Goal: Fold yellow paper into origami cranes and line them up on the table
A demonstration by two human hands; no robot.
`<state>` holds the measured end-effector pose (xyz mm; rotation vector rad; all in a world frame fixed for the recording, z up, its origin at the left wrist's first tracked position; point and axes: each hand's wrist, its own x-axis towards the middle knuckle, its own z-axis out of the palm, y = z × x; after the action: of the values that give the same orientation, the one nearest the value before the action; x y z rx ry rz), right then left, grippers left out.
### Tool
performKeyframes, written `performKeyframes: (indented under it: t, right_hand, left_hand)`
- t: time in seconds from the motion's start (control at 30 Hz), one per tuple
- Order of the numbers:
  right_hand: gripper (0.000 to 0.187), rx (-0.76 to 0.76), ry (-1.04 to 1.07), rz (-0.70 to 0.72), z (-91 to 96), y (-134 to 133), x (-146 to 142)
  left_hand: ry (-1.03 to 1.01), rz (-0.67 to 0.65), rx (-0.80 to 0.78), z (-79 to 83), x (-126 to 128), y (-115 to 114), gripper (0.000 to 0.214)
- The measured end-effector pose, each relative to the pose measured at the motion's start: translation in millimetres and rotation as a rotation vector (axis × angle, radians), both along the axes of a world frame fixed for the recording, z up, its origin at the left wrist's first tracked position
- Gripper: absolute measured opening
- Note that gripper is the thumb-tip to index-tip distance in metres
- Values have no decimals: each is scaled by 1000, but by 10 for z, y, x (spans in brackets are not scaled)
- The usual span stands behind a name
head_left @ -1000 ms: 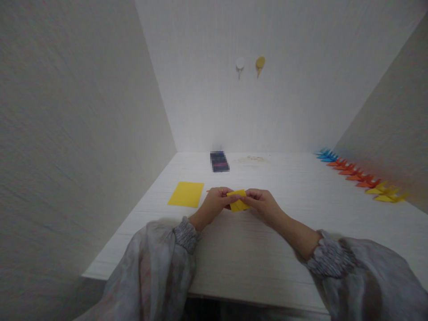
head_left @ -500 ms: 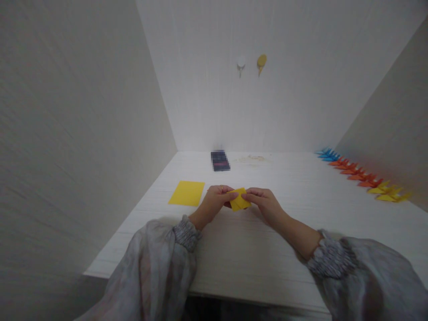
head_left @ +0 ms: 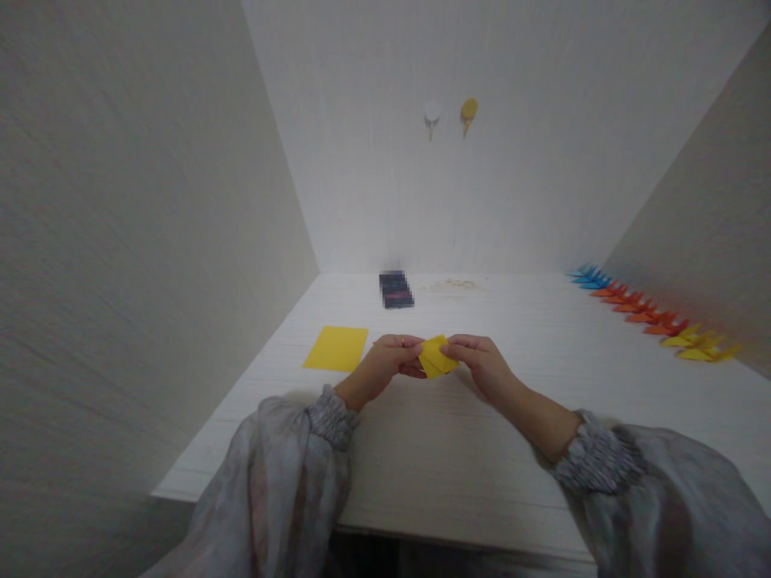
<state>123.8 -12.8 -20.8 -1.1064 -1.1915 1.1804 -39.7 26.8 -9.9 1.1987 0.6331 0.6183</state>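
Note:
A small folded piece of yellow origami paper (head_left: 436, 358) is held above the table between both hands, with crease lines across its face. My left hand (head_left: 391, 356) pinches its left edge, thumb on top and the other fingers behind; a ring shows on one finger. At the upper right part of the paper, my right hand (head_left: 475, 354) grips it between thumb and fingers. A flat yellow paper sheet (head_left: 336, 348) lies on the table just left of my left hand. A sliver of something orange peeks out beside the left hand, mostly hidden.
Along the right wall stands a row of folded paper cranes: blue ones (head_left: 591, 278), orange-red ones (head_left: 642, 309) and yellow ones (head_left: 702, 343). A dark, pixelated rectangular object (head_left: 396, 290) lies near the back wall. A white hook (head_left: 432, 114) and a yellow hook (head_left: 468, 111) are on the wall.
The folded yellow paper has shifted slightly right and turned a little in my fingers. My right hand has moved slightly right with it; the left thumb covers less of the paper.

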Motion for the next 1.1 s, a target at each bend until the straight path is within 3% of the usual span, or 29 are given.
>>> performKeyframes:
  t: [0.17,0.3,0.47,0.67,0.9,1.0,1.1]
  right_hand:
    - [8,-21,50,13,-23,13,23]
    - [8,-35,54,29,-28,15,34]
    - [10,-111,70,148,-55,7,25]
    - [19,-101,10,78,-64,27,-6]
    - [23,-122,-73,114,-97,40,-35]
    - [22,-60,-71,97,-71,37,-39]
    - [27,108,-27,56,-21,34,-39]
  left_hand:
    - [-1,-4,-29,41,-17,-25,37]
    - [56,35,37,48,-26,-29,34]
    - [196,60,81,9,-17,-16,24]
    - [224,35,65,-17,4,-17,19]
    - [199,-39,68,-48,18,-50,22]
    - [169,29,82,-27,28,-46,25]
    - [142,161,89,9,35,-25,26]
